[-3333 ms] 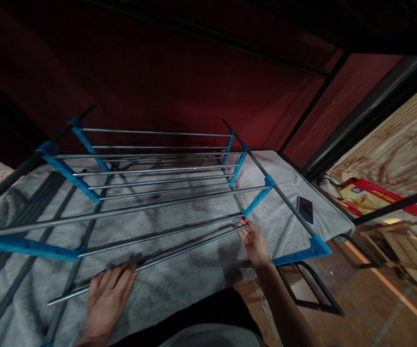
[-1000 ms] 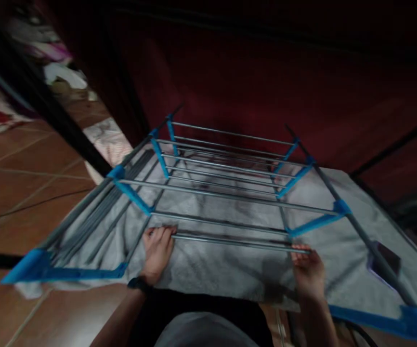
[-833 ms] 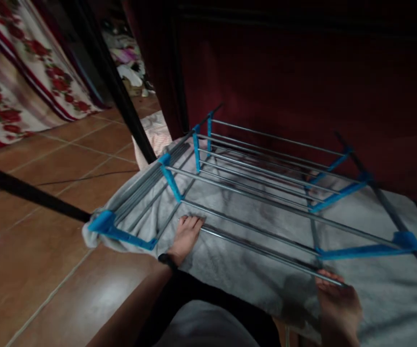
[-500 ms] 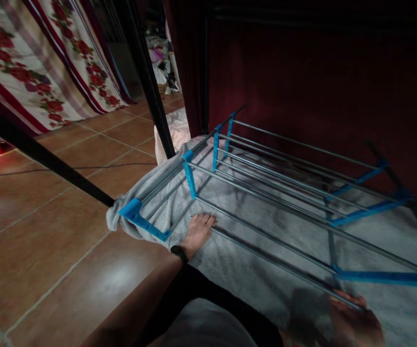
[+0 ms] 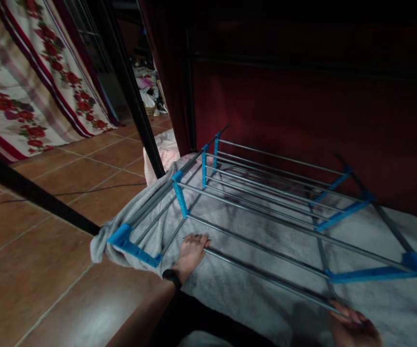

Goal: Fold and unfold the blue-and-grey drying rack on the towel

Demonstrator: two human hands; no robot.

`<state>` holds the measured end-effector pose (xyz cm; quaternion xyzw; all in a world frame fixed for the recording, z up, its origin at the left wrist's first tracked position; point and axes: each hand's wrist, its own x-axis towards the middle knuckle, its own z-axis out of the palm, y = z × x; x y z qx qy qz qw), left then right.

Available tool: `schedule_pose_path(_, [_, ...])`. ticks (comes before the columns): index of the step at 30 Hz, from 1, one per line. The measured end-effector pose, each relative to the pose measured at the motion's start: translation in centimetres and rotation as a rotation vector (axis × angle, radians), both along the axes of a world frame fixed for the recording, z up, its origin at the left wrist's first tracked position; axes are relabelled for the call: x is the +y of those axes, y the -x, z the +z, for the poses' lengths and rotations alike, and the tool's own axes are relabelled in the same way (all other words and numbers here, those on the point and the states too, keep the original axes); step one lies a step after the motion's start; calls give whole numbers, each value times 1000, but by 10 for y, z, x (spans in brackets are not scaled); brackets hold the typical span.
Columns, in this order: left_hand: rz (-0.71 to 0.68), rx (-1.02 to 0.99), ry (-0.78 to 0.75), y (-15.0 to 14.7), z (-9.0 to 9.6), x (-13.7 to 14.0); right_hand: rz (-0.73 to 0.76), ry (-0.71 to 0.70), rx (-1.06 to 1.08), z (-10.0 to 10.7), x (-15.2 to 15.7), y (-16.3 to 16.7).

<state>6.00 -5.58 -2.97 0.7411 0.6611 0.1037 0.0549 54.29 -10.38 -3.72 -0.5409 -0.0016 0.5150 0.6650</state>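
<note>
A loose grey metal rod (image 5: 259, 273) runs along the near side of a rack (image 5: 266, 209) made of grey tubes and blue plastic brackets. My left hand (image 5: 191, 250), with a dark band on its wrist, is closed around the rod's left end. Gripping the right end is my right hand (image 5: 353, 322), partly cut off by the lower edge of the view. The rod lies apart from the blue bracket (image 5: 134, 246) at the near left corner and from the near right bracket (image 5: 374, 273). The rack lies on a grey blanket (image 5: 237, 303).
Dark bed-frame posts (image 5: 132, 91) rise at the left, and a slanting dark bar (image 5: 38, 188) crosses the tiled floor (image 5: 9, 284). A dark red panel (image 5: 284, 106) stands behind the rack. A flowered curtain (image 5: 31, 82) hangs at the far left.
The view has tilted up and turned slightly right, so the scene sits lower and further left. Both hands keep hold of the rod, with little movement relative to the rack.
</note>
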Motion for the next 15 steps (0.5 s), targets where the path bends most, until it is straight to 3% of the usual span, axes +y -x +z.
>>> schedule_pose_path(5, [11,2,17,4,-2,2,-227,-88,128,-2,0,12])
schedule_pose_path(11, [-17,48,43,8,-4,2,-230,-272,240,-25,0,1])
schedule_pose_path(15, [-58,57,78,15,-9,1,-265,-311,271,-38,3,-7])
